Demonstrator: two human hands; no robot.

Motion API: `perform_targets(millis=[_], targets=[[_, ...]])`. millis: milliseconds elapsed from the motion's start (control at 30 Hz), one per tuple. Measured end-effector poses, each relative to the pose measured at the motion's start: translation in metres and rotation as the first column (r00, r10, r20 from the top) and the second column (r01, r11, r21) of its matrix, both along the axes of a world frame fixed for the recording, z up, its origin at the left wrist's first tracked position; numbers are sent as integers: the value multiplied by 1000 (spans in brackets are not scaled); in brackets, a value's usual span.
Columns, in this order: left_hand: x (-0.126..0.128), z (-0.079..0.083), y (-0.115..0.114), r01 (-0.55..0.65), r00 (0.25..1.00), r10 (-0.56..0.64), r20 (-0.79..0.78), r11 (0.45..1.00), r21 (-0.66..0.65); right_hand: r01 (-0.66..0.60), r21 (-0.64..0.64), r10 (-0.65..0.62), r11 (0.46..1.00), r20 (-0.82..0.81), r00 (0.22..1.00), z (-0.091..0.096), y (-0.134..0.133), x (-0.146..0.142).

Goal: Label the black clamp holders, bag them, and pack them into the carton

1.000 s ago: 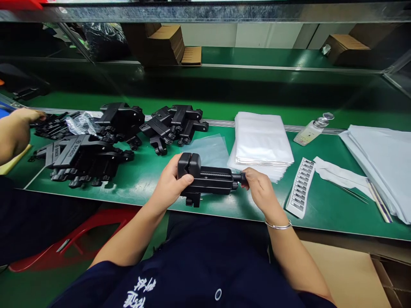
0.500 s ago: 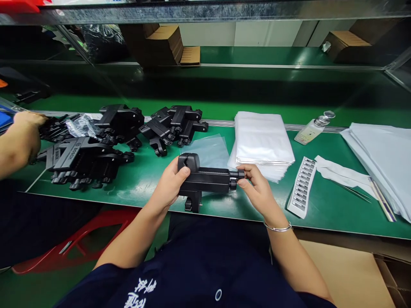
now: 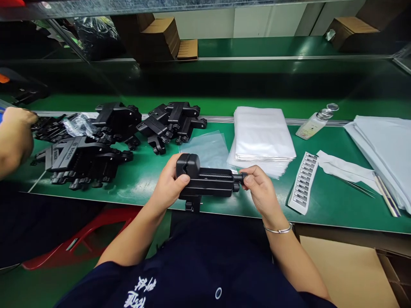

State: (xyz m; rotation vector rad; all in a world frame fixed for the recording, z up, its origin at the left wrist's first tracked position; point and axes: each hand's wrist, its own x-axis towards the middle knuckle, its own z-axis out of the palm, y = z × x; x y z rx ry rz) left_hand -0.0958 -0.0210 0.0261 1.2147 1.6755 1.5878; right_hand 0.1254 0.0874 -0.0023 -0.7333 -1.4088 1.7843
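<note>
A black plastic clamp bracket [image 3: 212, 182] is held level above the front of the green bench. My left hand [image 3: 170, 184] is wrapped round its left end, the thumb lying over the body beside a rounded block. At the right end, my right hand [image 3: 258, 188] pinches a small black knob [image 3: 243, 176] between thumb and fingers; the knob stands out from the body on a short rod. A second knob sits just below. Beneath the body hangs a short clamp foot. Behind the bracket lies a clear plastic bag [image 3: 208, 147], partly hidden by it.
Similar black brackets [image 3: 85, 160] are heaped at left, with more brackets [image 3: 175, 122] behind. A stack of plastic bags [image 3: 260, 132], a pump bottle [image 3: 316, 122], a label sheet [image 3: 302, 183] and tweezers [image 3: 356, 186] lie rightward. Another person's hand [image 3: 16, 139] is at far left.
My right hand has moved slightly right with the knob, which now stands farther out from the bracket's end. The bracket has tilted a little. The other person's hand has shifted left.
</note>
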Motion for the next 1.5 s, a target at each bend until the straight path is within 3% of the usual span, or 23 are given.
perform_targets(millis=[100, 400, 600, 900, 1167, 1300, 1367, 1500], targets=[[1, 0, -2, 4, 999, -5, 32, 1000, 18, 15, 45, -16, 999, 5, 1000, 1, -6, 4], [9, 2, 3, 39, 976, -15, 217, 993, -108, 41, 47, -47, 998, 118, 992, 6, -9, 7], [12, 3, 4, 41, 978, -15, 210, 992, -122, 43, 19, -45, 999, 70, 997, 8, -7, 8], [16, 1, -6, -17, 999, 16, 32, 999, 27, 14, 45, -15, 999, 8, 1000, 4, -8, 15], [18, -5, -2, 24, 996, -37, 76, 986, 165, -19, 151, 21, 988, -13, 1000, -4, -6, 22], [20, -14, 2, 15, 995, -26, 95, 993, 118, -56, 228, 19, 972, 160, 987, -17, -3, 19], [20, -19, 5, 2, 995, -8, 96, 998, 58, -55, 186, 17, 981, 204, 979, -23, -2, 13], [15, -29, 11, -21, 993, 29, 117, 998, -66, -86, 3, 86, 996, 80, 993, -35, -3, 1]])
